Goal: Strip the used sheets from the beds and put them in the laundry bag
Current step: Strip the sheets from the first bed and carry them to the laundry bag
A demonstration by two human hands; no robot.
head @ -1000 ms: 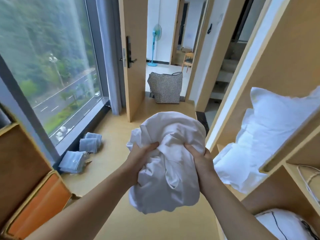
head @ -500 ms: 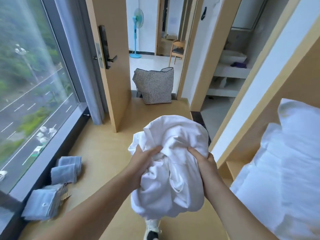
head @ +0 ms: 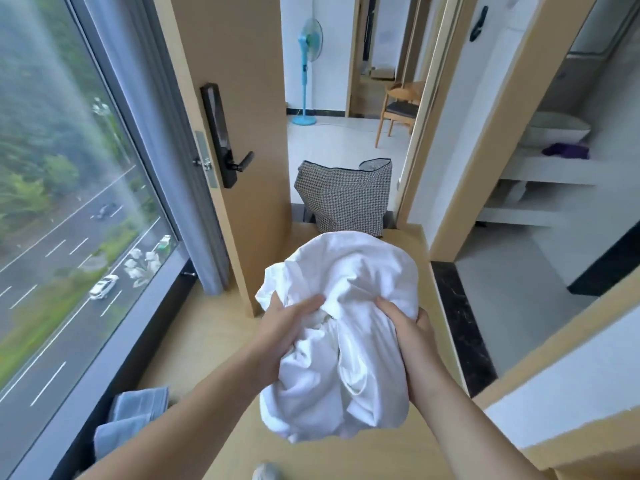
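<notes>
Two folded blue towels (head: 133,420) lay by the window (head: 69,188) on the wooden floor (head: 207,341). The left hand (head: 289,336) and right hand (head: 407,336) held one bundled white sheet (head: 343,334) between them, fingers (head: 308,304) curled into its folds. Beyond it, one checked laundry bag (head: 344,199) stood in the open doorway.
</notes>
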